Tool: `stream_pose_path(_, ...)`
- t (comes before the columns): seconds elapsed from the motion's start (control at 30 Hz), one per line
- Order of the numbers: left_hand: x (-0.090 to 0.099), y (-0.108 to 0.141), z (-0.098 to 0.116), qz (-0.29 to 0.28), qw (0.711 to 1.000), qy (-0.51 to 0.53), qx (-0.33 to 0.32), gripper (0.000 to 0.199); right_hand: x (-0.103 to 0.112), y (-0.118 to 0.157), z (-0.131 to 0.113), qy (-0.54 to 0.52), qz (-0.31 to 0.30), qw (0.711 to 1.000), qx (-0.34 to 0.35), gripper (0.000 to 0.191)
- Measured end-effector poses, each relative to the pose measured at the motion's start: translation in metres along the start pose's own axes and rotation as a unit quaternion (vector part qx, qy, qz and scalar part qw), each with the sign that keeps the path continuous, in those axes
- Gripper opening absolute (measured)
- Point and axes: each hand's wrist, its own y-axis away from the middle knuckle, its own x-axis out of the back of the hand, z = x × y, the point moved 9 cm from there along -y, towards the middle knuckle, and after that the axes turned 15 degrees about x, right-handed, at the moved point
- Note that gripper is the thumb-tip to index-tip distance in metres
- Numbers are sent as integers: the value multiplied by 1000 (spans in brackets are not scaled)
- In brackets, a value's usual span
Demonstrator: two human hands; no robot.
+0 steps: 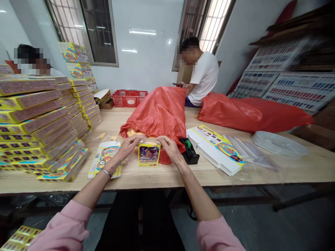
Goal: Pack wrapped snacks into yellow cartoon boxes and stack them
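Yellow box [149, 153] upright on the surface [163, 177], just before the mouth of the red sack [154, 118]. Left hand [128, 148] and right hand [171, 148] each pinching an upper corner, fingertips on top, a two-sided grasp. Best kept even and light, for thin card. At 11 o'clock, yellow pieces [134, 133] in the sack's mouth. At 3 o'clock, tape dispenser [188, 152] and flat carton [216, 150]. At 9 o'clock, printed card [104, 160] beneath the left wrist; beyond it, stacked boxes [39, 122].
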Motion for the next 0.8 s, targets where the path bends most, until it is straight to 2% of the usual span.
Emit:
stream_pose_path(0.13,-4,-2,2,-31,998,0,50,51,0,-3,-8,18,-9,1000,3,32)
stream_pose_path(0.3,-6,-1,14,-69,997,-29,24,47,-1,-4,-5,30,-27,999,0,32)
stream_pose_path(0.5,-8,-2,13,-117,991,-47,31,38,2,-4,-9,66,-44,996,30,31)
stream_pose_path(0.63,-11,1,16,-153,986,-68,-3,36,-1,-3,-20,90,-105,985,100,32)
stream_pose_path(0.73,-11,4,18,-146,982,-105,-58,37,-3,3,-28,128,-148,965,174,33)
stream_pose_path(0.8,-11,7,17,-131,978,-123,-107,40,-3,9,-29,154,-153,954,206,34)
